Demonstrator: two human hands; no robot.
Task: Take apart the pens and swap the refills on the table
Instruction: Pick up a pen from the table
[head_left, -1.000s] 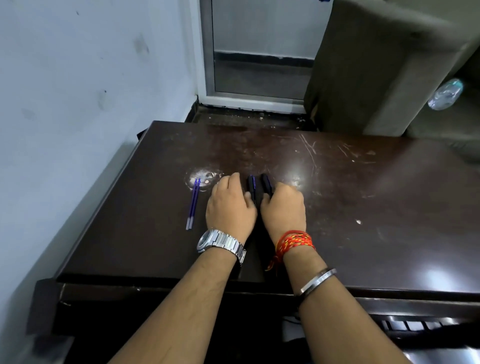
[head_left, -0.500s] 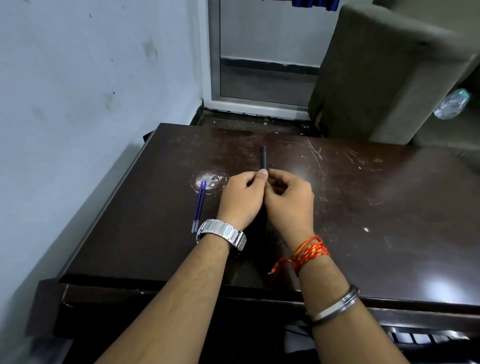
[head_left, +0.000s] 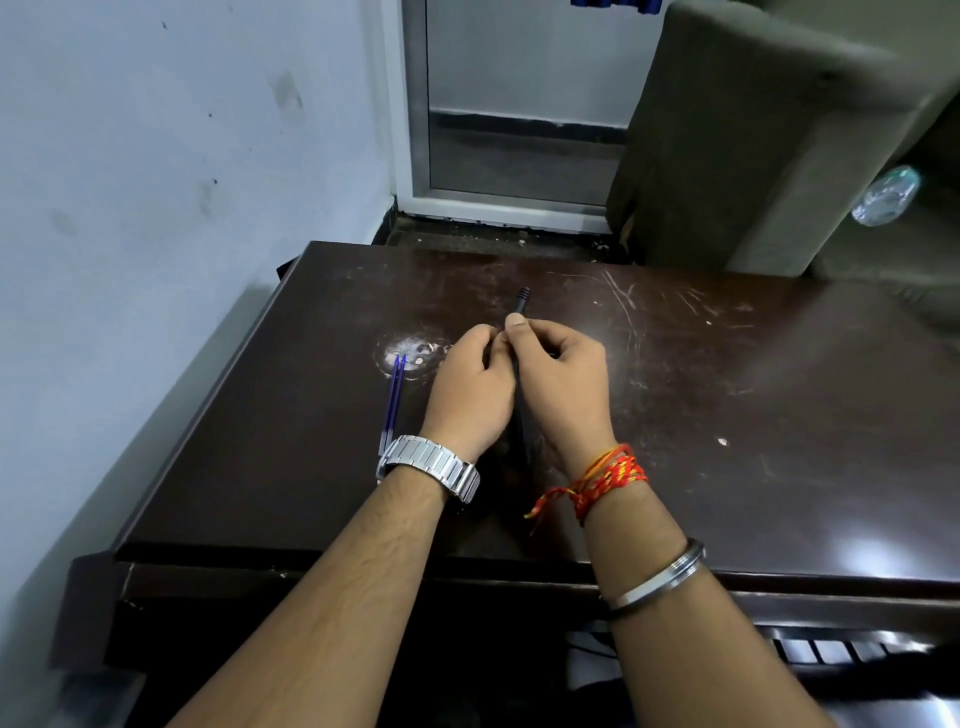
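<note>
Two hands meet over the middle of the table (head_left: 727, 415), the right hand (head_left: 563, 384) curled round a dark pen (head_left: 521, 300) with its thumb along the barrel, the left hand (head_left: 470, 387) pinching the same barrel just beside it, the ribbed end pointing at the far edge. Two blue refills (head_left: 393, 395) lie side by side near the left edge, untouched by either hand, so I judge the refills are out and this barrel awaits its swap. Next, I reckon, one hand must let go, fetch a refill and thread it straight into the barrel's open end.
</note>
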